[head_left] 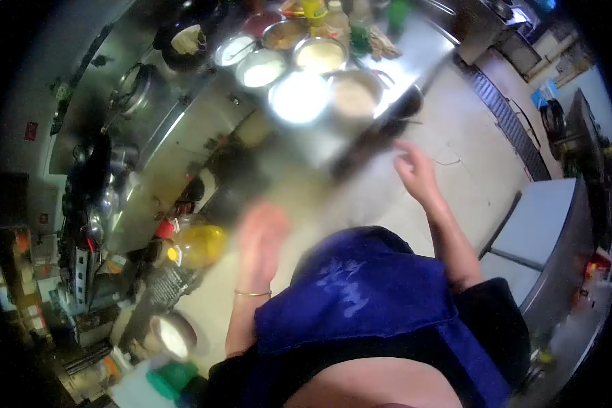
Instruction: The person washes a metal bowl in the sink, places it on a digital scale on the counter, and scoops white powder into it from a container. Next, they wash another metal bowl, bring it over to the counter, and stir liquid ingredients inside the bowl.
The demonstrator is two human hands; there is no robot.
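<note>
The left hand (264,234), blurred, is raised near the middle of the frame, a thin, smooth bangle (253,294) around its wrist. The blur hides how its fingers are set, so I cannot tell whether they are spread or pressed together. Nearest to it, on the left, lies a rounded, see-through plastic jug (202,245) of yellow liquid.

The right hand (416,173), right of centre, has its fingers loosely bent and slightly apart, just below the glossy metal bench (421,44) at the upper centre.

On this bench stands a cluster of round bowls. The front bowl (299,97) glares white; beside it on the right, the beige-filled bowl (355,96) looks matte. Behind them are a cream-filled bowl (320,56) and a white-filled bowl (261,69), with a clear bottle (336,20) farther back.

A creased blue cloth apron (360,285) with faded white marks covers the wearer's front, above pale, smooth floor (466,149).
</note>
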